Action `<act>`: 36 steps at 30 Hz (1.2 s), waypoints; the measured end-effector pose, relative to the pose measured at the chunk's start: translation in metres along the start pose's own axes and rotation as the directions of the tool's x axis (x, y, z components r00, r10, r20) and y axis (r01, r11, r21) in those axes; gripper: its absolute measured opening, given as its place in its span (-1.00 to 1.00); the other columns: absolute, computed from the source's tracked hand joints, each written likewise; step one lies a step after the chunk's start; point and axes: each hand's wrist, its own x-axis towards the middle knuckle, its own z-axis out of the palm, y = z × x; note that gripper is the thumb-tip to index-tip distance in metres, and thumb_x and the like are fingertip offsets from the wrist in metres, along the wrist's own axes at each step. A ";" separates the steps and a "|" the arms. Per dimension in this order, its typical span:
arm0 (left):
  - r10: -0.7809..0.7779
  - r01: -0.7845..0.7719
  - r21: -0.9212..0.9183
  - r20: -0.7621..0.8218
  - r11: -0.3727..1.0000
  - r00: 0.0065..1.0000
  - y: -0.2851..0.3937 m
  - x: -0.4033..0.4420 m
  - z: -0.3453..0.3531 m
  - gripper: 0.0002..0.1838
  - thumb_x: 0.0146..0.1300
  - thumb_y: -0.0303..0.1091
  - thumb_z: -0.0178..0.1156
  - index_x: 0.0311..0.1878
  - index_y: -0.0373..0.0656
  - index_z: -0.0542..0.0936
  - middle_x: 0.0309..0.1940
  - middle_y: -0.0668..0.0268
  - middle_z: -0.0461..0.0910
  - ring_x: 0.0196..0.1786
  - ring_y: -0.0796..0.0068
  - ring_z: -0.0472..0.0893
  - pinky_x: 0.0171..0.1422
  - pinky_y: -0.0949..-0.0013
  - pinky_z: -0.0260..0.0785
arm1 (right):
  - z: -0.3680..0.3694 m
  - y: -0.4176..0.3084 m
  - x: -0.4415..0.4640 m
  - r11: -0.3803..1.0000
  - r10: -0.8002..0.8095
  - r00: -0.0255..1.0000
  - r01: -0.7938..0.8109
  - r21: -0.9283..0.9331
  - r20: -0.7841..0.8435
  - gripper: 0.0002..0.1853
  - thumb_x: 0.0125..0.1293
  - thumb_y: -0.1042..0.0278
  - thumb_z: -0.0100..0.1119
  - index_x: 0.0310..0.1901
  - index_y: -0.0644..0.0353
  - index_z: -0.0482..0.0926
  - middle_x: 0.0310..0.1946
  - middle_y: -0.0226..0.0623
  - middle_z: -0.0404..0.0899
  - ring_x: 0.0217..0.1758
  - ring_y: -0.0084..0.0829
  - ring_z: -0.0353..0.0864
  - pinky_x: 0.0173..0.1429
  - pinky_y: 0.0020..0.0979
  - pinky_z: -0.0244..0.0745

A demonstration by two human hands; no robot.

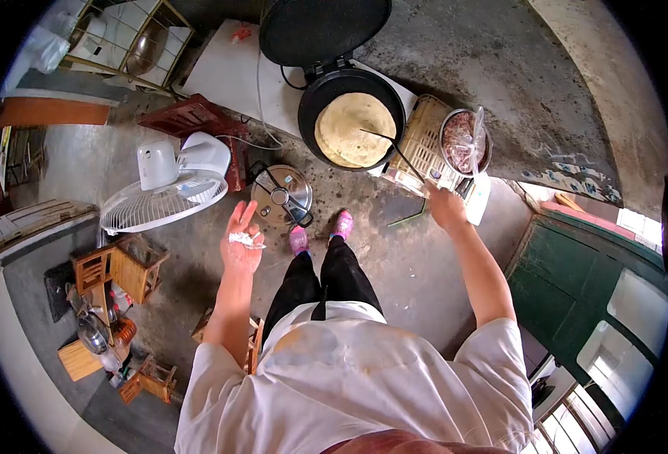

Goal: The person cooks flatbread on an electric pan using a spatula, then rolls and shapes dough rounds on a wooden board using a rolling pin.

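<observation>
My right hand (446, 208) is closed round the handle of a long dark spatula (403, 157), whose far end lies on a round, pale flatbread (355, 130). The flatbread sits in a black electric griddle (309, 121) with its lid (323, 30) raised behind. My left hand (242, 253) is held out palm up, away from the griddle. Two of its fingers are stretched out, and a white crumpled piece (245, 240), perhaps tissue, lies in it. Beside my right hand, a metal bowl (487, 157) holds minced meat with a clear plastic bag on top.
A white fan (166, 193) stands left of a pressure cooker (282, 195) on the floor. The griddle rests on a white table (224, 72). A beige plastic crate (425, 132) is under the bowl side. Wooden stools (122, 268) stand at left, a green cabinet (557, 280) at right.
</observation>
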 end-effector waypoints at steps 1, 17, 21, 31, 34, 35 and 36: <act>-0.002 0.002 -0.004 0.037 1.000 0.999 0.003 -0.001 -0.001 -0.43 0.07 -0.44 0.01 0.22 -0.17 0.21 0.15 0.15 0.34 -0.50 0.52 0.41 -0.52 0.49 0.27 | -0.038 -0.019 -0.010 0.998 0.063 0.989 -0.064 0.002 0.135 -0.45 0.15 0.43 -0.10 0.24 0.07 0.20 -0.27 -0.04 0.54 -0.25 -0.15 0.58 -0.20 -0.20 0.50; -0.023 0.022 0.021 0.073 1.000 0.997 0.022 -0.029 -0.014 -0.43 0.03 -0.48 0.02 0.20 -0.16 0.24 0.14 0.10 0.34 -0.53 0.50 0.43 -0.54 0.46 0.28 | 0.027 -0.128 0.030 0.431 0.085 0.964 -0.262 0.863 0.251 -0.61 0.14 0.34 -0.03 0.05 0.11 0.44 -0.36 0.03 0.56 -0.20 -0.10 0.57 -0.09 -0.20 0.46; 0.004 -0.007 0.046 0.049 0.999 0.999 0.030 -0.035 -0.011 -0.46 0.02 -0.49 0.03 0.16 -0.14 0.30 0.12 0.10 0.37 -0.53 0.51 0.43 -0.54 0.47 0.27 | -0.002 -0.098 0.028 0.768 0.172 0.983 -0.089 0.634 -0.070 -0.62 0.18 0.33 -0.12 0.06 0.07 0.41 -0.19 0.07 0.52 -0.11 -0.06 0.54 0.01 -0.16 0.41; -0.019 0.015 0.047 0.097 0.999 0.995 0.024 -0.027 -0.006 -0.44 0.02 -0.50 0.03 0.18 -0.13 0.30 0.11 0.08 0.38 -0.55 0.53 0.43 -0.56 0.48 0.25 | 0.017 -0.021 0.004 0.994 0.041 0.999 -0.044 -0.100 -0.028 -0.44 0.19 0.45 -0.15 0.28 0.05 0.15 -0.37 -0.01 0.55 -0.25 -0.04 0.58 -0.17 -0.17 0.50; -0.022 0.016 0.068 0.091 0.998 0.996 0.021 -0.026 0.002 -0.44 0.04 -0.50 0.02 0.20 -0.19 0.27 0.13 0.09 0.36 -0.54 0.54 0.42 -0.57 0.50 0.26 | 0.011 -0.033 -0.029 0.997 0.076 0.997 -0.076 0.021 0.026 -0.46 0.16 0.40 -0.08 0.24 0.03 0.20 -0.21 -0.02 0.55 -0.11 -0.13 0.57 -0.11 -0.18 0.49; -0.025 0.019 0.066 0.094 0.998 0.995 0.021 -0.025 0.003 -0.44 0.04 -0.50 0.02 0.20 -0.19 0.27 0.13 0.09 0.36 -0.54 0.54 0.42 -0.57 0.50 0.26 | 0.009 -0.036 -0.038 0.997 0.080 0.997 -0.080 0.019 0.025 -0.46 0.16 0.40 -0.08 0.24 0.03 0.20 -0.21 -0.02 0.55 -0.11 -0.13 0.57 -0.11 -0.18 0.49; -0.023 0.015 0.071 0.100 0.997 0.995 0.021 -0.024 0.004 -0.43 0.05 -0.50 0.02 0.21 -0.19 0.26 0.14 0.08 0.35 -0.55 0.54 0.41 -0.58 0.50 0.24 | 0.006 -0.039 -0.046 0.996 0.070 0.993 -0.075 0.052 0.100 -0.44 0.16 0.39 -0.07 0.26 0.04 0.18 -0.23 0.02 0.55 -0.18 -0.11 0.57 -0.11 -0.15 0.48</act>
